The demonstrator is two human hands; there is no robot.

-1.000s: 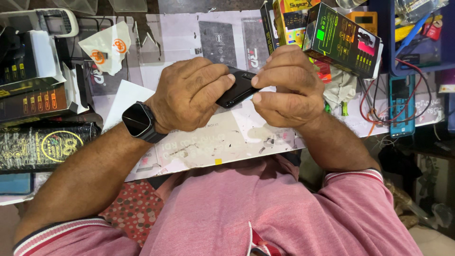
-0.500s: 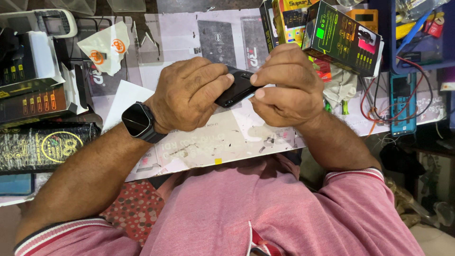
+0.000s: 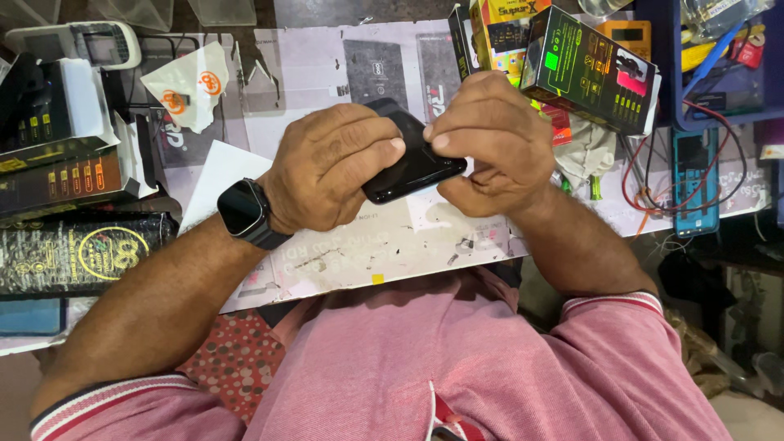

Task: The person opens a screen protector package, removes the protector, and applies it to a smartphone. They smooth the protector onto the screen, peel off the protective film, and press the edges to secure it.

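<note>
A black phone (image 3: 414, 163) with a glossy dark face is held tilted above a worn paper-covered worktop (image 3: 392, 245). My left hand (image 3: 331, 167) grips its left end, fingers curled over the top edge; a black smartwatch (image 3: 243, 211) sits on that wrist. My right hand (image 3: 494, 143) holds the right end, thumb and forefinger pressed on the phone's upper right edge. Both forearms come up from a pink shirt at the bottom of the view.
Dark printed boxes (image 3: 57, 163) are stacked at the left. A white torn wrapper (image 3: 192, 86) lies at the back left. A green-black box (image 3: 592, 69) and yellow boxes stand behind my right hand. A blue phone (image 3: 694, 184) with red and black wires lies at the right.
Both hands have tilted the phone, so more of its glossy face shows. My right thumb and forefinger sit further onto its edge. The hands stay in the same place.
</note>
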